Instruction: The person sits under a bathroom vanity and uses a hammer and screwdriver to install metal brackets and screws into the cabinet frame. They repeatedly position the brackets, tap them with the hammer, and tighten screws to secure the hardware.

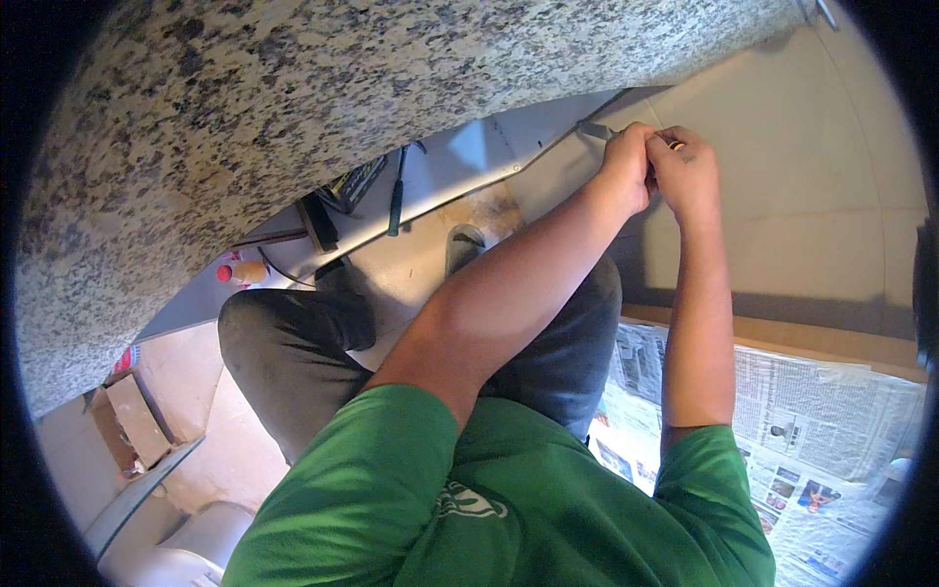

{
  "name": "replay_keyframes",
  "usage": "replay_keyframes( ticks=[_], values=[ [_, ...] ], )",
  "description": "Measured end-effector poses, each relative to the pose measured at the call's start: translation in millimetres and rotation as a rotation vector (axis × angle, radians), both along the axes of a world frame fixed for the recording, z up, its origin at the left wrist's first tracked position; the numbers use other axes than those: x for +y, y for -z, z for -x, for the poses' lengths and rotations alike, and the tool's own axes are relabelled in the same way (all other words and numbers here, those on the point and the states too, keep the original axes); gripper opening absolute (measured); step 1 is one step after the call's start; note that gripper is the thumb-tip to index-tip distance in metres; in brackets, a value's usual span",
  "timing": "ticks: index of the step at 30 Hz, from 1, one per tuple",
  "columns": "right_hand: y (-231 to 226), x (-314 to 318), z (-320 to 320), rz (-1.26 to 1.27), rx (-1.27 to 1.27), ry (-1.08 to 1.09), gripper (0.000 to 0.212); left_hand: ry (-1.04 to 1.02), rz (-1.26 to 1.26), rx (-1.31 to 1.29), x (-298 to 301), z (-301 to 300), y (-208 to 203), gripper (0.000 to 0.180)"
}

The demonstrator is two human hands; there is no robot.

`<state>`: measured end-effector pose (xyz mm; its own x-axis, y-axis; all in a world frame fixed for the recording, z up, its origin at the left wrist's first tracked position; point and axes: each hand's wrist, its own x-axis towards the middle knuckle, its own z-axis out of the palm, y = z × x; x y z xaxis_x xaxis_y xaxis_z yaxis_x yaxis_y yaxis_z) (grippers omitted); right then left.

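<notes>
My left hand (pixel 629 161) is closed with a flat grey blade (pixel 594 129), like a scraper's, jutting out past its fingers to the left. Right against it, my right hand (pixel 687 174) is closed too. A small black-and-yellow piece (pixel 676 145), perhaps a handle end, shows at its fingers. Whether blade and piece belong to one tool is hidden by the fingers. Both hands are in front of a beige wall panel (pixel 782 186), just right of the corner under a speckled granite slab (pixel 293 88).
Beneath the slab, a dark-handled tool (pixel 396 201) and a dark box (pixel 354 186) lie on a white ledge (pixel 460 161), with a red-capped bottle (pixel 241 272) farther left. Newspaper (pixel 802 421) covers the right side. A cardboard box (pixel 135 421) stands at lower left.
</notes>
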<state>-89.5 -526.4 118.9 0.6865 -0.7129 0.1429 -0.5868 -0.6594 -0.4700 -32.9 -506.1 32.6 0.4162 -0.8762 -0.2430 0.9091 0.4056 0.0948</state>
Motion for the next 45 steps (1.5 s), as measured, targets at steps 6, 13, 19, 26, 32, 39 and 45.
replay_keyframes(
  ticks=[6,13,19,26,32,39,45],
  values=[
    [0.1,2.2,-4.6,-0.002,-0.033,-0.002,0.036,-0.069,-0.023,0.038,-4.1,-2.6,2.1,0.018],
    [1.0,4.5,-9.2,-0.016,-0.002,0.003,0.034,-0.084,-0.001,0.05,-12.8,-4.8,17.1,0.02],
    [0.6,13.2,-11.9,0.052,0.021,0.022,0.037,-0.066,0.031,0.031,-13.9,-10.1,31.5,0.02],
    [1.0,7.7,-8.2,0.066,0.066,-0.003,0.039,-0.097,-0.081,0.067,-5.1,-8.2,11.5,0.018],
    [0.6,11.0,-8.2,0.041,0.059,-0.005,0.039,-0.046,-0.125,0.061,2.5,-5.9,9.5,0.015],
    [2.9,16.8,-7.0,0.086,0.07,0.011,0.04,-0.04,-0.147,0.043,14.6,-2.6,4.6,0.015],
    [9.4,18.2,-14.5,0.044,0.081,0.025,0.041,-0.068,-0.077,0.075,0.0,-10.8,28.8,0.015]
  ],
)
